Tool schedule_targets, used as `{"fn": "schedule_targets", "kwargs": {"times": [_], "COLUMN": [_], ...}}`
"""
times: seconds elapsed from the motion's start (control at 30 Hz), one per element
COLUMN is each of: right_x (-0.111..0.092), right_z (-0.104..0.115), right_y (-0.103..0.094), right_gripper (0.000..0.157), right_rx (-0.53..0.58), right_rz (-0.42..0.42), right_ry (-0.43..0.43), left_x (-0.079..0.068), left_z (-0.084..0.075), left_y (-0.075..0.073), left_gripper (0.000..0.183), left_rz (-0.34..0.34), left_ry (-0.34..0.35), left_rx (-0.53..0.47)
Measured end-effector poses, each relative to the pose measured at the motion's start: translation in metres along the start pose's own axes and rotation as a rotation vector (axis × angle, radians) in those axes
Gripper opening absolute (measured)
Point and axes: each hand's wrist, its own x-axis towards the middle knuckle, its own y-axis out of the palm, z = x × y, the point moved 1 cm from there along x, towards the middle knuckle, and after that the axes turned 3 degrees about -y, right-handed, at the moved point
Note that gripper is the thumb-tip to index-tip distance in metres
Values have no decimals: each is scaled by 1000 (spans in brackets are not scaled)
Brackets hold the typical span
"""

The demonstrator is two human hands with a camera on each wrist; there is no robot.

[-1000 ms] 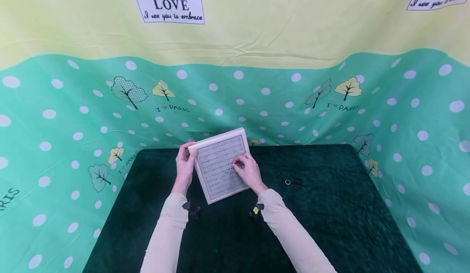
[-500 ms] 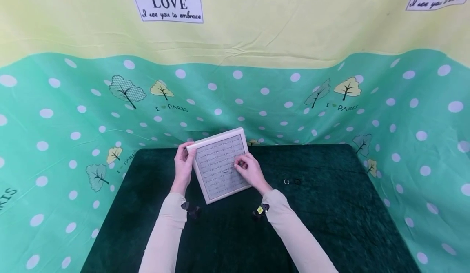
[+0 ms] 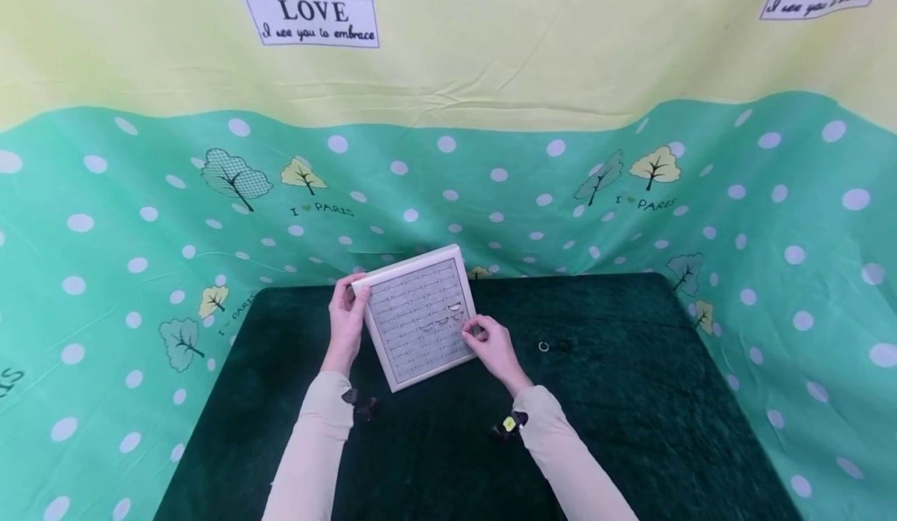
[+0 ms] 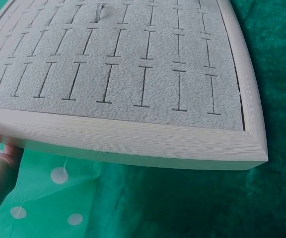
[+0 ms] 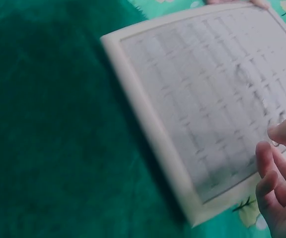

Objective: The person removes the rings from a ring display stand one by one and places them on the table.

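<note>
A square ring tray (image 3: 413, 311) with a pale frame and grey slotted lining stands tilted above the table. My left hand (image 3: 345, 322) holds its upper left corner, thumb on the front. In the left wrist view, a textured ring (image 4: 100, 12) stands in a slot. Several small rings (image 3: 455, 308) sit in the tray's middle and right part. My right hand (image 3: 494, 350) is at the tray's lower right edge, thumb and forefinger tips close together. A thin bright curve (image 5: 276, 144) shows by those fingertips (image 5: 263, 148); blur hides whether they hold it.
On the dark green cloth (image 3: 617, 412) to the right lie a silver ring (image 3: 543, 346) and a dark ring (image 3: 564, 345). A polka-dot curtain (image 3: 448, 186) rises behind the table and at both sides.
My right hand has moved right and down across the tray from its middle toward its right edge, uncovering several rings. The left hand still holds the tray in much the same pose.
</note>
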Motion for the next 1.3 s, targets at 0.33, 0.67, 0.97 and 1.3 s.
{"fn": "schedule_targets", "kwargs": {"times": [0.33, 0.67, 0.97, 1.3], "right_x": [-19, -37, -43, -45], "right_z": [-29, -52, -69, -82], "right_y": [-5, -13, -39, -69], "right_gripper": [9, 8, 9, 8], "right_rx": [-15, -39, -115, -152], "right_rz": [-29, -31, -22, -19], "right_ry": [30, 80, 39, 41], "left_x": [3, 3, 0, -3], "left_z": [15, 16, 6, -5], "left_y": [-3, -3, -2, 2], "left_gripper": [36, 35, 35, 35], "left_rz": [-16, -14, -3, 5], "left_ry": [3, 1, -27, -34], "left_rx": [4, 8, 9, 11]}}
